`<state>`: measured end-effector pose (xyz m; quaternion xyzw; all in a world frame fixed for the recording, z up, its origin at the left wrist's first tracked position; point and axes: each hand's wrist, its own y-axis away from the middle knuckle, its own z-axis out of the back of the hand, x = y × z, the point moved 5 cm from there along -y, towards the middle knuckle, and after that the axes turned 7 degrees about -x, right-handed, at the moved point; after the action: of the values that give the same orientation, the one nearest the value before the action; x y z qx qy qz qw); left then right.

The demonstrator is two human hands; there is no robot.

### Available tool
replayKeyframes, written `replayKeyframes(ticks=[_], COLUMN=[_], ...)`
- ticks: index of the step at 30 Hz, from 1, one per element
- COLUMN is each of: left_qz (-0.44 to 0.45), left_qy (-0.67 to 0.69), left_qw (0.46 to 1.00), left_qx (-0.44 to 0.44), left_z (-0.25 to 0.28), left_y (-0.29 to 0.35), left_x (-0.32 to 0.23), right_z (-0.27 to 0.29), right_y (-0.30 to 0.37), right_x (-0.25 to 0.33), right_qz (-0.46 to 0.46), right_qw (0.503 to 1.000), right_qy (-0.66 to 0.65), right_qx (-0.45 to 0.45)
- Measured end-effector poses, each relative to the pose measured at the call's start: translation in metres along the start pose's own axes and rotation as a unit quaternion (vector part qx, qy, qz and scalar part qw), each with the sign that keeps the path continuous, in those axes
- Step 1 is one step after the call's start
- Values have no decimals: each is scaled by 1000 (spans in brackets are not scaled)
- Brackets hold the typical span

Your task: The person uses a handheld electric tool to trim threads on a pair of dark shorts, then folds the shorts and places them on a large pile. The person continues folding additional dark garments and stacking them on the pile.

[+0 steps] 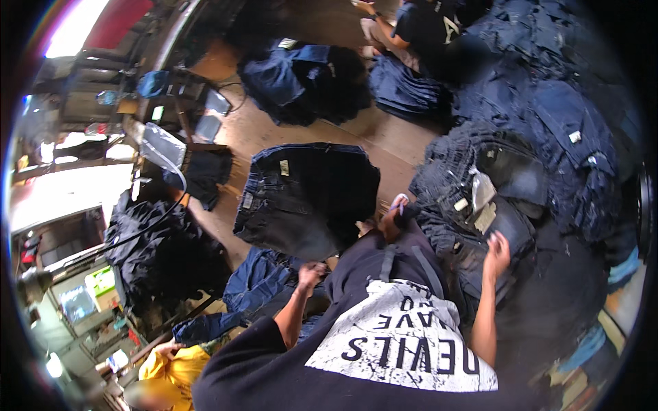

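My left hand [312,274] is closed, at the near edge of a stack of folded dark jeans [301,198]; whatever its fingers hold, if anything, is too small to make out. Blue jeans [257,281] lie crumpled just left of that hand. On the right, my right hand [498,251] is raised with fingers loosely bent and apart, and no object shows in it. It hovers by a heap of black and grey jeans [445,168]. A clear plastic piece [482,190] and a tan scrap [485,218] rest on this heap.
Farther off stand another jeans stack [301,79] and a folded pile [404,85] beside a seated person [411,34]. Large blue heaps [569,123] fill the right. Dark cloth [164,253] is piled at left. A person in yellow [175,377] is at lower left.
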<state>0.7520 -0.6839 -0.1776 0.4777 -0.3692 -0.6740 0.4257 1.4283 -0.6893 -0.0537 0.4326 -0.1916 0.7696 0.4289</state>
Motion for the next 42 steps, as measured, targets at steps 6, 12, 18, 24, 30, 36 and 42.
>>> replayKeyframes(ticks=[6, 12, 18, 24, 30, 36, 42], left_qz=[-360, -316, -361, -384, -576, -528, -501], left_qy=[-319, -364, -485, -545, -590, -529, -457], left_qw=[858, 865, 757, 632, 505, 553, 575], left_qx=[181, 143, 247, 395, 255, 368, 457], left_z=[-92, -144, -221, -327, -472, -542, -537], left_y=[31, -28, -97, -142, -91, -55, 0], left_x=[-108, -313, -484, -667, -787, -759, -744], right_z=[34, 4, -18, -83, -128, -32, 1], right_y=[67, 119, 78, 35, -24, -187, -334], right_x=[-73, -64, -12, 60, 129, 165, 141], right_qz=[-243, -149, -169, -272, -307, -93, -211], right_qw=[961, 987, 952, 878, 865, 882, 781], right_qy=[-120, 8, -30, -43, -141, -84, 19], right_qx=[-62, -56, -255, -390, -372, -454, -587])
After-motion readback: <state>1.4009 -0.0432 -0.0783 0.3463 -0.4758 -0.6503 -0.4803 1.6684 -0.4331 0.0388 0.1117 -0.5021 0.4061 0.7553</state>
